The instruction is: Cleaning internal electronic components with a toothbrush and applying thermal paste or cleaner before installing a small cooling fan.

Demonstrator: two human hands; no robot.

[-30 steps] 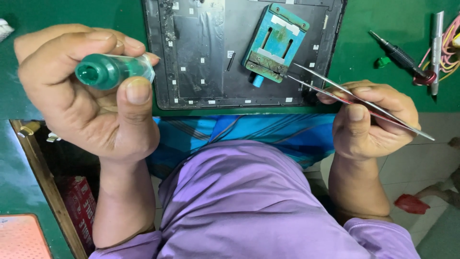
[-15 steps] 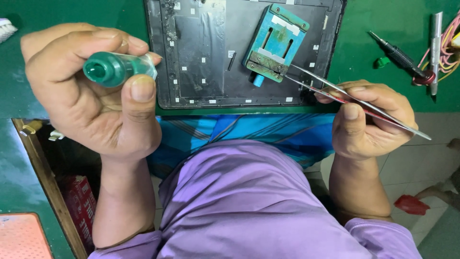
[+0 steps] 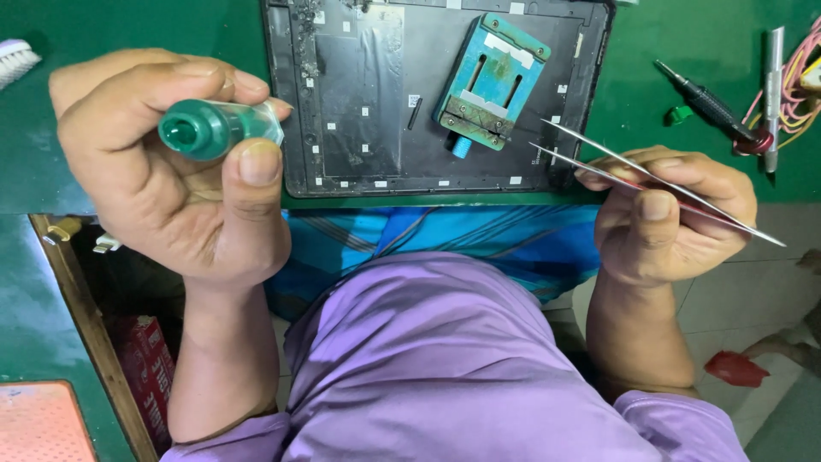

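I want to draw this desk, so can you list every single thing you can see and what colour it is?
small bottle: 1, green cap, in the left hand
tweezers: 1, silver, in the right hand
opened tablet shell: 1, black, on the mat
clamp fixture: 1, teal, on the shell
screwdriver: 1, black, right side
wires: a bunch, pink and yellow, far right
brush: 1, white, left edge
mat: 1, green, on the desk
left hand: 1, raised at left
right hand: 1, at right

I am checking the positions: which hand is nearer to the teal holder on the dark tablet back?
Right. The right hand, with tweezers, sits just below and right of the teal holder. The left hand, gripping a small green bottle, is farther off, past the tablet back.
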